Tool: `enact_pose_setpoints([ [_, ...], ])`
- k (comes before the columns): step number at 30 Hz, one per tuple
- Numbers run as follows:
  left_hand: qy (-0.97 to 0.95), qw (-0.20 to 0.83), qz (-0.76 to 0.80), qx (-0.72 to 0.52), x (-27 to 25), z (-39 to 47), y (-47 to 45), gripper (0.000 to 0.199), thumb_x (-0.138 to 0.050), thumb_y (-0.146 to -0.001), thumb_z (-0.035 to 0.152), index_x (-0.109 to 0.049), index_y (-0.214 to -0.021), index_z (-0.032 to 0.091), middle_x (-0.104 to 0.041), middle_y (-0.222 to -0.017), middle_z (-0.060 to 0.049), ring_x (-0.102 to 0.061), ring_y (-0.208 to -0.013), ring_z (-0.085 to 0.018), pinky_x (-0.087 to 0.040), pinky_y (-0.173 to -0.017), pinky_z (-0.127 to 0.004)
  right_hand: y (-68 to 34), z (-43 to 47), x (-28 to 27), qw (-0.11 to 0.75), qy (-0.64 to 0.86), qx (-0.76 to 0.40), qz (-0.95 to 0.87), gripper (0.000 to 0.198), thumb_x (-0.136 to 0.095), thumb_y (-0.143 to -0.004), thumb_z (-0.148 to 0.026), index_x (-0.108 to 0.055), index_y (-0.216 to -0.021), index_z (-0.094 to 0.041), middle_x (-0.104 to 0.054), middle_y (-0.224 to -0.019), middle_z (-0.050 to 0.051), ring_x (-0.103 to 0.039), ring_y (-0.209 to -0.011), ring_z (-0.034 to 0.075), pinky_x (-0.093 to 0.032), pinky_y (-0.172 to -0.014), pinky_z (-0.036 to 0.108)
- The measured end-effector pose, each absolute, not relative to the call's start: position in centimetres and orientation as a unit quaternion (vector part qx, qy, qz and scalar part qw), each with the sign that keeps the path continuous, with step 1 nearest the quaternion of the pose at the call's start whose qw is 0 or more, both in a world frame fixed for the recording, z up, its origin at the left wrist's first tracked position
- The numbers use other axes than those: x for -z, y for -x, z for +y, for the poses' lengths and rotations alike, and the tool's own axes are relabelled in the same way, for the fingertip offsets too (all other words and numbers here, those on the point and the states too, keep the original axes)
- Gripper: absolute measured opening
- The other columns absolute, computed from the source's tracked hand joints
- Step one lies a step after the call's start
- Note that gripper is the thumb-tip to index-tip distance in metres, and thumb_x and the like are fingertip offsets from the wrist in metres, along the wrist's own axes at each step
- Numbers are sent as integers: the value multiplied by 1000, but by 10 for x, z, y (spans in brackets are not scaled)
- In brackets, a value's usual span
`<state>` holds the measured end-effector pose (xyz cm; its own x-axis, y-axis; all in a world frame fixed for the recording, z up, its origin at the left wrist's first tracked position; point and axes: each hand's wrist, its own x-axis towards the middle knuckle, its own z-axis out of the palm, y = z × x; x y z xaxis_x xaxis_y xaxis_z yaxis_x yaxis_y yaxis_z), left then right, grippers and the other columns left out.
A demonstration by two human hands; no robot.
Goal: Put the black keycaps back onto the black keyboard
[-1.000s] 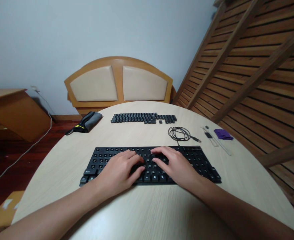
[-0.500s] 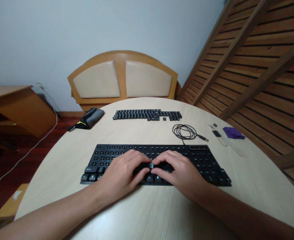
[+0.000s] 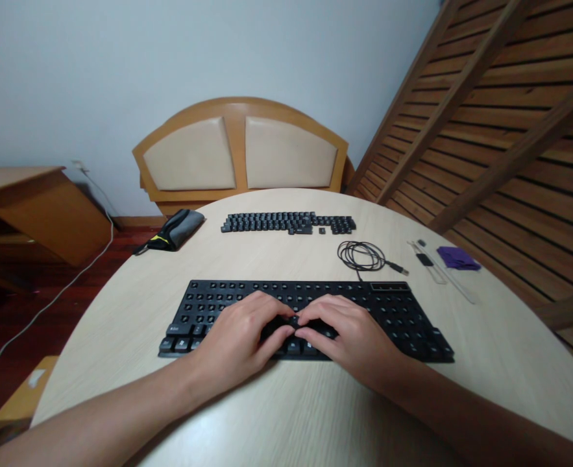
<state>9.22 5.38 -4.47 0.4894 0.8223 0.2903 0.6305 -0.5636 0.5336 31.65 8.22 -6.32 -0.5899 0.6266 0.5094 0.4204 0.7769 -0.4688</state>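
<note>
A black keyboard (image 3: 257, 285) lies across the table in front of me, with many bare key sockets in its upper rows and keycaps along its lowest rows. Over its middle, my left hand (image 3: 250, 327) and my right hand (image 3: 349, 324) meet almost fingertip to fingertip. Thumb and forefinger of each are pinched about one small black keycap (image 3: 294, 320), low at the keyboard's surface. Whether the keycap is seated on a socket I cannot tell. My palms and fingers hide the keys beneath them.
Behind the keyboard lie rows of loose keycaps (image 3: 261, 222) and a coiled USB cable (image 3: 361, 257). A purple cloth (image 3: 458, 258), a wire keycap puller (image 3: 429, 263) and a thin white stick (image 3: 454, 282) are at right. A grey-black pouch (image 3: 175, 230) sits at the left edge.
The keycap between my fingertips sits slightly lower and flatter, and shows less of its side. My hands have hardly moved; the whole view has shifted very slightly.
</note>
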Motion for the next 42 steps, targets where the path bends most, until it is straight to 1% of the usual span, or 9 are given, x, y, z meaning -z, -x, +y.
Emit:
enact_pose_setpoints([
  [6,-833,201,440,-267,44,53,-93,13,-56,-97,25,-65,-106,21,-71,-99,-4,-64,-95,-22,-52,-82,-38,-316,81,66,324,320,-176,-873,8,-69,-92,-27,-65,-88,-22,-74,-87,1,-67,-84,18,-51,-78,32],
  [11,-815,218,467,-264,45,55,-91,13,-59,-94,24,-66,-104,21,-72,-100,-4,-66,-94,-22,-52,-82,-38,-317,81,59,295,339,-184,-874,1,-66,-92,-22,-66,-92,-22,-74,-93,3,-68,-89,20,-52,-83,35],
  [12,-811,222,472,-265,45,56,-91,14,-59,-94,24,-66,-106,21,-72,-102,-4,-66,-95,-22,-53,-84,-38,-319,82,57,284,344,-183,-876,4,-65,-92,-22,-66,-96,-21,-74,-96,4,-68,-93,21,-52,-85,36],
  [15,-810,227,466,-274,46,57,-90,22,-57,-96,24,-65,-116,22,-72,-109,-4,-66,-100,-21,-52,-89,-38,-326,86,49,238,351,-166,-891,27,-67,-89,-31,-64,-113,-20,-72,-114,9,-64,-111,25,-50,-97,43],
  [19,-824,222,444,-273,47,58,-90,24,-52,-99,24,-65,-119,22,-72,-110,-5,-65,-103,-21,-51,-93,-39,-339,92,46,154,360,-134,-910,74,-75,-77,-53,-53,-140,-18,-52,-148,15,-41,-141,36,-31,-117,57],
  [22,-814,224,464,-269,47,57,-91,22,-53,-98,24,-66,-115,21,-72,-109,-5,-65,-102,-22,-51,-92,-40,-343,94,49,105,375,-136,-911,87,-73,-74,-62,-49,-146,-18,-37,-159,15,-30,-147,39,-22,-120,62],
  [28,-804,230,481,-264,47,56,-89,19,-56,-93,24,-65,-110,22,-71,-106,-5,-65,-99,-22,-51,-90,-40,-340,91,50,100,386,-138,-907,85,-71,-75,-63,-51,-146,-21,-38,-160,12,-32,-146,38,-28,-119,58],
  [36,-818,235,464,-248,43,56,-91,15,-63,-87,19,-68,-101,21,-71,-99,-4,-62,-97,-22,-50,-86,-39,-338,88,50,92,394,-144,-903,88,-70,-75,-64,-49,-148,-19,-35,-161,14,-28,-148,40,-24,-119,61],
  [42,-827,239,447,-242,42,56,-90,21,-63,-89,19,-72,-107,24,-72,-101,-3,-62,-99,-22,-50,-90,-38,-338,89,52,92,391,-153,-903,87,-69,-76,-65,-49,-148,-20,-35,-161,14,-27,-148,40,-22,-120,61],
])
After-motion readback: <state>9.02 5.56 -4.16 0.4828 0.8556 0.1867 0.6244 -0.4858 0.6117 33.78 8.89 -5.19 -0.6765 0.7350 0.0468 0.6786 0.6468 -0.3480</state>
